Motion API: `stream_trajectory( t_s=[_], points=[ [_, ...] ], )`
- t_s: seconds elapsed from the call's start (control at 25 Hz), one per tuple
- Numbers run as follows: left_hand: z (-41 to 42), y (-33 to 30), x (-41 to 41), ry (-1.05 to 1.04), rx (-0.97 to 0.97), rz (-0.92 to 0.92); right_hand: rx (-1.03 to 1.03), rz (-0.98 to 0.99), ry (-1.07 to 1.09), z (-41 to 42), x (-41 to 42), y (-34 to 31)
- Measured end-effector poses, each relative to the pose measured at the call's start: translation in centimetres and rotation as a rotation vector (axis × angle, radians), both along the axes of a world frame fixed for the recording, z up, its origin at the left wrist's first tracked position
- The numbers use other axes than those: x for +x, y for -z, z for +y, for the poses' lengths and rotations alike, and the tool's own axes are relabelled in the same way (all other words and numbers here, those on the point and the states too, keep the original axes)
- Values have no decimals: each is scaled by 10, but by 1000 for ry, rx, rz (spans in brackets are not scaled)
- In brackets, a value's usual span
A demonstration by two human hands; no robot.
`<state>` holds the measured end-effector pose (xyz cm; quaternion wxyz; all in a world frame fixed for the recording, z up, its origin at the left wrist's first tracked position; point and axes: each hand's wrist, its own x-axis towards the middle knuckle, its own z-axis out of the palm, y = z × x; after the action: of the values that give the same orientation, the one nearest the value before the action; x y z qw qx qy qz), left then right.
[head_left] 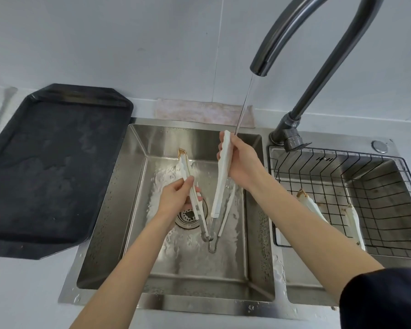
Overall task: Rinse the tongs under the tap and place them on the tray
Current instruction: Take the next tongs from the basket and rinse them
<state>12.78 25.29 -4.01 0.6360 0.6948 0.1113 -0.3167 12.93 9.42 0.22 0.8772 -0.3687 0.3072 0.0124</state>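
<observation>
White tongs (220, 193) with a metal hinge are spread in a V over the left sink basin (138, 233), hinge toward me. My left hand (178, 195) grips the left arm, whose far tip carries brown residue. My right hand (240, 162) grips the right arm near its tip. Water runs from the dark tap (282, 36) in a thin stream (243, 108) that lands at my right hand and the right arm's tip. The black tray (33, 162) lies on the counter left of the sink, with nothing on it.
A black wire basket (389, 186) sits in the right basin and holds a second pair of white tongs (354, 219) with brown stains. A pinkish cloth (199, 112) lies behind the sink. The drain (188, 217) is under my left hand.
</observation>
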Motion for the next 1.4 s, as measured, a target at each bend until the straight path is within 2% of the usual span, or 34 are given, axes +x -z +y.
stream_trajectory(
  t_s=[0.12, 0.36, 0.52, 0.8, 1.04, 1.4],
  points=[
    [-9, -3, -1, 31, -5, -17, -57, -27, -21, -2, -8, -2],
    [-30, -7, -1, 72, -67, 36, -185, 62, 15, -8, -14, -14],
    [-45, -13, -1, 65, -181, 106, -367, 64, -65, -10, -32, -19],
    [-68, -23, -2, 114, -336, 230, -534, 37, -54, -28, -46, -38],
    [-79, -29, -9, 216, -310, 303, -659, -42, -46, -30, -55, -48],
    [-79, -26, -7, 231, -300, 309, -819, 1, -70, -39, -58, -40]
  ],
)
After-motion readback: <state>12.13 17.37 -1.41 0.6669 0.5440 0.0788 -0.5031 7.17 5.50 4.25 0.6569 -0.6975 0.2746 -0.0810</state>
